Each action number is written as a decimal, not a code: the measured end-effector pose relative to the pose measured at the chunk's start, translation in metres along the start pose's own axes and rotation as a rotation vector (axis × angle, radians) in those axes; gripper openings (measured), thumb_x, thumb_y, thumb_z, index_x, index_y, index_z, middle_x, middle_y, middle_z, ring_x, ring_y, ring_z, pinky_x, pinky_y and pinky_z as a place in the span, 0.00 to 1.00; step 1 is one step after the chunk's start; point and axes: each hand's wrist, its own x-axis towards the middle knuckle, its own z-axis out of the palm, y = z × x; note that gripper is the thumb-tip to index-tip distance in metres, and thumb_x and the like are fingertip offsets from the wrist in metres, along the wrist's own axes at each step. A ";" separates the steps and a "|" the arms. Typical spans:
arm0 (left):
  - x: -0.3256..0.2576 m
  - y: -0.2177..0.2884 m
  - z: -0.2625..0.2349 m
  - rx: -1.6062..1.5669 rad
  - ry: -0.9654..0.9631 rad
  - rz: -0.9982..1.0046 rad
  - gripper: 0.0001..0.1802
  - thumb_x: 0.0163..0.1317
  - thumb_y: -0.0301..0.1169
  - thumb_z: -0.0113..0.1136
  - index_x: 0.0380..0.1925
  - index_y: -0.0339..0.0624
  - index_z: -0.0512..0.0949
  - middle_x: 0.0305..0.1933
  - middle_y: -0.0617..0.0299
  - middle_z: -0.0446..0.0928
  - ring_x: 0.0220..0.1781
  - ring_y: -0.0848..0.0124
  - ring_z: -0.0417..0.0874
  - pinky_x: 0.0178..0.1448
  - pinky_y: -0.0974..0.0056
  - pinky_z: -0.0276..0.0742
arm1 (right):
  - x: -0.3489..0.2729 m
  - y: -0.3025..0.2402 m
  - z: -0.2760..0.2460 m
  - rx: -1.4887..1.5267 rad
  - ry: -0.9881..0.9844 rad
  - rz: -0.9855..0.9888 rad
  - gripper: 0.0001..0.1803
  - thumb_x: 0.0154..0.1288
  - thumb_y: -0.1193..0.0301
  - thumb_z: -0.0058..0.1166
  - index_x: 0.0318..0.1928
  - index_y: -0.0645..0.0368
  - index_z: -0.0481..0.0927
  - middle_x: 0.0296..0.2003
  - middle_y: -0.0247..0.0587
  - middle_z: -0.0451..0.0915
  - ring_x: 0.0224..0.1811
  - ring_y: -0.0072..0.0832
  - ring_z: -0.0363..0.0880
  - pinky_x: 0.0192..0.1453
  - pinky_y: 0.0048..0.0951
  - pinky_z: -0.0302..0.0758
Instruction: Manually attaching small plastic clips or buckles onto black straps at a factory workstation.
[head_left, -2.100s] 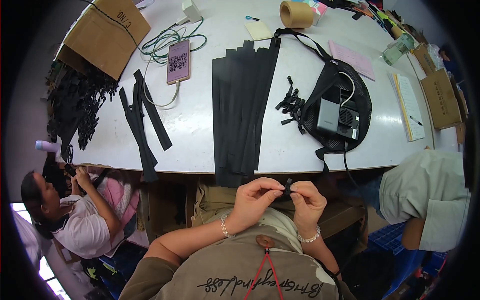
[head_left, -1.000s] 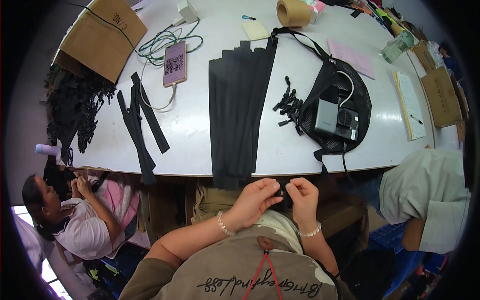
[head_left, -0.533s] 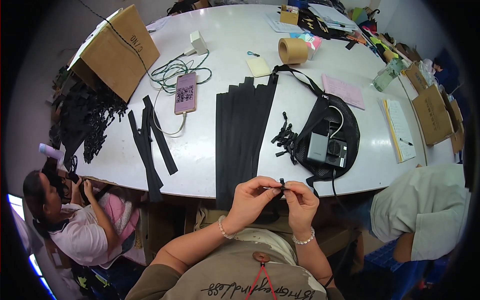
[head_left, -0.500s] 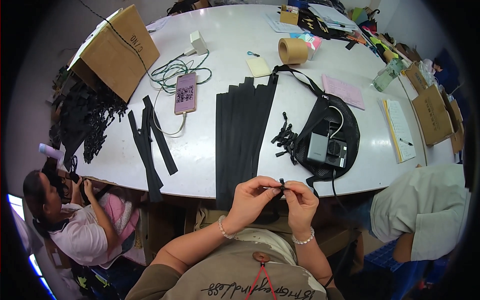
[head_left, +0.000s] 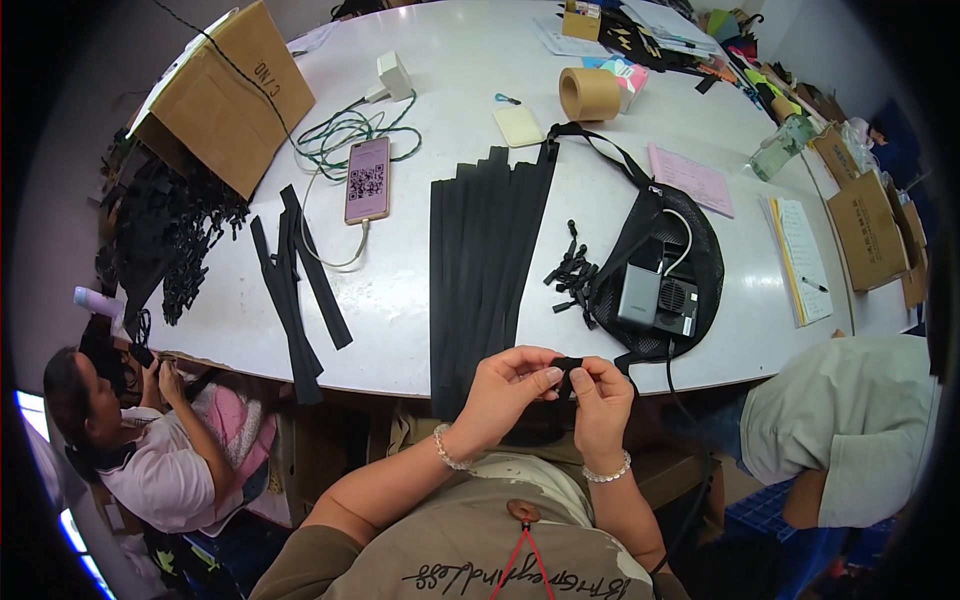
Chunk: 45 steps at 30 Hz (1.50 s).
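Close together at the table's near edge, my left hand [head_left: 508, 392] and my right hand [head_left: 602, 408] both pinch a small black fabric strip [head_left: 569, 365]. The strip is bunched between the fingertips, and its lower part is hidden. Whether a small fastener sits inside it I cannot make out. Just beyond my left hand, a fan of long flat black strips [head_left: 470, 270] lies on the table, reaching its near edge. To the right of them is a small pile of black plastic pieces [head_left: 573, 275]. More loose black strips [head_left: 285, 290] lie further left.
A black mesh bag [head_left: 708, 265] with a grey power bank [head_left: 638, 296] lies at the right. A phone [head_left: 368, 182] is on a charging cable at the left, near a cardboard box [head_left: 225, 100] and a black heap [head_left: 175, 230]. One person [head_left: 150, 440] sits left, another [head_left: 850, 420] right.
Between my fingertips, the black piece now shows as a wider, folded bit of strip. My hands have shifted only slightly, still pinching. The view has moved a little.
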 end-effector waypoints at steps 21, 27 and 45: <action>0.019 0.013 -0.014 0.145 -0.080 -0.022 0.12 0.58 0.24 0.59 0.44 0.35 0.77 0.36 0.64 0.76 0.34 0.83 0.76 0.36 0.77 0.78 | 0.013 -0.004 0.006 0.060 -0.035 0.117 0.08 0.65 0.78 0.48 0.43 0.67 0.74 0.34 0.34 0.77 0.32 0.15 0.75 0.37 0.16 0.73; 0.024 0.037 -0.019 0.299 -0.074 -0.074 0.11 0.58 0.22 0.58 0.42 0.33 0.77 0.32 0.64 0.77 0.32 0.81 0.78 0.35 0.75 0.79 | 0.033 -0.024 0.012 -0.027 -0.347 0.323 0.13 0.65 0.80 0.46 0.50 0.68 0.72 0.38 0.39 0.78 0.37 0.17 0.77 0.39 0.17 0.75; 0.034 0.054 -0.027 0.462 -0.279 -0.288 0.12 0.61 0.33 0.57 0.29 0.33 0.76 0.27 0.63 0.77 0.27 0.79 0.79 0.31 0.74 0.81 | 0.036 -0.017 0.005 -0.064 -0.551 0.418 0.04 0.66 0.75 0.49 0.38 0.64 0.75 0.31 0.29 0.76 0.28 0.10 0.72 0.31 0.11 0.69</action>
